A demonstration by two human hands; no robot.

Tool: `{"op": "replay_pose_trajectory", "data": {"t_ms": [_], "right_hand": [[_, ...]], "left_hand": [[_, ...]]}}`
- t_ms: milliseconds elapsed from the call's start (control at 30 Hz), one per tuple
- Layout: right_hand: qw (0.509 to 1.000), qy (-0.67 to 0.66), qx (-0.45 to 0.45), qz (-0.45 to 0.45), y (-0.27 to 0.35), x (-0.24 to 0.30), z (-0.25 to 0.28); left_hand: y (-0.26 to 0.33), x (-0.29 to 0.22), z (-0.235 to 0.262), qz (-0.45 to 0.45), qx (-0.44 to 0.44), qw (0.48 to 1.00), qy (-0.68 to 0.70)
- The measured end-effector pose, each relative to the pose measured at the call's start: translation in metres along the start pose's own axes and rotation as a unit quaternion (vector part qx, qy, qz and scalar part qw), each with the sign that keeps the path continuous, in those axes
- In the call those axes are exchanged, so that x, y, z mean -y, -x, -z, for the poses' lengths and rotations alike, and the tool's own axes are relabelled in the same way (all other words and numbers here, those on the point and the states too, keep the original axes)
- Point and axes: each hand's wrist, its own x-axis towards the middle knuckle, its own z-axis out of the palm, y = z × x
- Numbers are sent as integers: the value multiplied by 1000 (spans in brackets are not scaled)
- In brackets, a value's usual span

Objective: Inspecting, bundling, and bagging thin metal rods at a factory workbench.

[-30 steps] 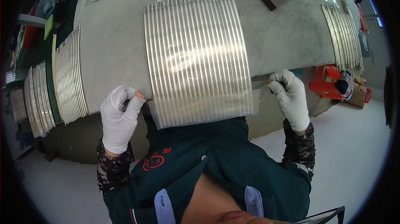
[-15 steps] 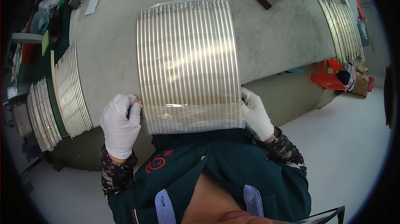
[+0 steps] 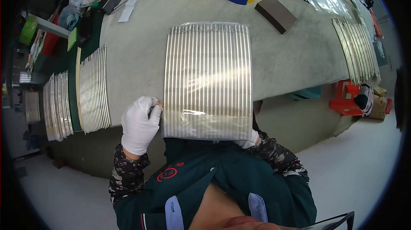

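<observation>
A flat, clear plastic sleeve filled with slim silvery rods [image 3: 207, 76] is in the middle of the frame, its lower end reaching past the edge of a grey tabletop [image 3: 291, 58]. Just beside its left edge, the white-gloved left hand [image 3: 140, 123] has thumb and forefinger drawn close together; whether they pinch film, I cannot tell. The white-gloved right hand [image 3: 247, 141] is partly hidden under the lower right corner, its grip unreadable. At upper right sits a dark brown rectangular block [image 3: 276, 14]
</observation>
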Motion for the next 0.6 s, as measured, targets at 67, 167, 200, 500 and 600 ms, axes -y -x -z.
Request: {"op": "replay_pose_trajectory", "data": {"t_ms": [67, 167, 200, 500, 600], "right_hand": [[929, 156, -331, -59, 13, 47, -48], [949, 44, -312, 8, -1, 73, -100], [955, 123, -270, 0, 2, 72, -105], [919, 224, -324, -6, 12, 97, -111], [921, 232, -311, -41, 29, 111, -102]], "left_hand": [[1, -2, 2, 0, -8, 1000, -4], [1, -6, -4, -5, -17, 998, -56], [-1, -9, -3, -9, -13, 998, -65], [12, -42, -5, 137, 101, 985, 15], [39, -30, -39, 200, 100, 938, 266]]}}
